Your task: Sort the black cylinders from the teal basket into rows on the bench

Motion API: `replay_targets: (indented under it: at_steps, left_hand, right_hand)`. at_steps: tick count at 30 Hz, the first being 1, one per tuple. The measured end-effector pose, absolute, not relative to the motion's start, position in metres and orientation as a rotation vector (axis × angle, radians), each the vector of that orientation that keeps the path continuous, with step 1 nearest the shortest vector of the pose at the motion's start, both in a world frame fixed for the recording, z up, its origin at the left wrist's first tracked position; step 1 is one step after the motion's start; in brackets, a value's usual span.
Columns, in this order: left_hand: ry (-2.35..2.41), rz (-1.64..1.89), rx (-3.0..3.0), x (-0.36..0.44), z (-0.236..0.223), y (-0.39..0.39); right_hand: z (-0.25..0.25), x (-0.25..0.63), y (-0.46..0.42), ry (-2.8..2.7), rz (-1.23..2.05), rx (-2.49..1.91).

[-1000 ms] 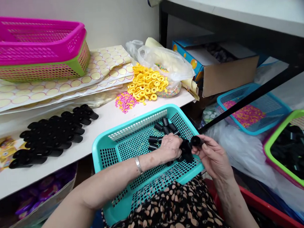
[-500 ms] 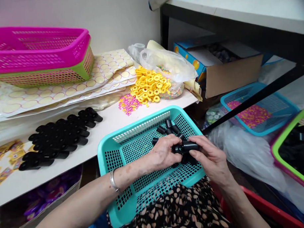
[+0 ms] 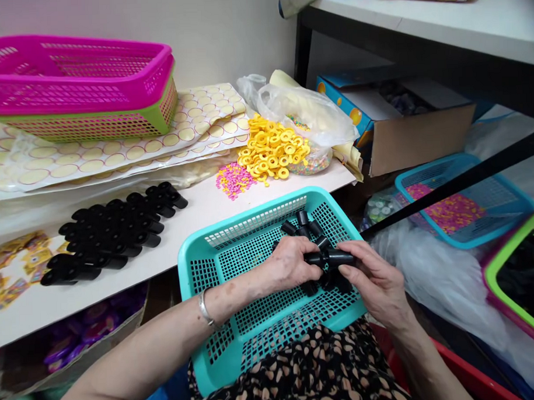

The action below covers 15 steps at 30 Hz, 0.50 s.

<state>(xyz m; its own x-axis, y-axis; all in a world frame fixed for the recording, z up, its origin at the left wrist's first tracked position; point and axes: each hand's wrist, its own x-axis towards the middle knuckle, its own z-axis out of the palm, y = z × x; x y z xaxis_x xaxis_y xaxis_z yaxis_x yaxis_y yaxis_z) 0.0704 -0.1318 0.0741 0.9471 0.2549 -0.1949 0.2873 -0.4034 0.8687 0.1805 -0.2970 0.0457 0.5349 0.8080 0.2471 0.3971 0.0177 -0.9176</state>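
Over the teal basket, my left hand is closed on a short black plastic cylinder. My right hand pinches another black plastic cylinder by its right end, with fingers above and thumb below. The two pieces lie nearly in line, their inner ends meeting or very close; I cannot tell whether they are joined. Below and behind them in the basket lie several loose black cylinders, partly hidden by my hands. The basket rests against my lap.
Black cylinders stand in rows on the white shelf at left. Yellow ring-shaped pieces and small pink and yellow bits lie behind the basket. Stacked baskets are at back left. A black diagonal bar crosses on the right.
The view has shifted slightly, moving the scene to the right. My hands keep hold of the two black cylinders, and more of the left one now shows between my fingers.
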Motion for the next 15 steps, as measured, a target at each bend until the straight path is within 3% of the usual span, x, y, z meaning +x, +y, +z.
replay_targets:
  at_steps: [15]
  left_hand:
    - [0.248,-0.035,1.949,0.066,0.073,-0.127]
  right_hand:
    - [0.036,0.168,-0.289,-0.965,0.514,-1.637]
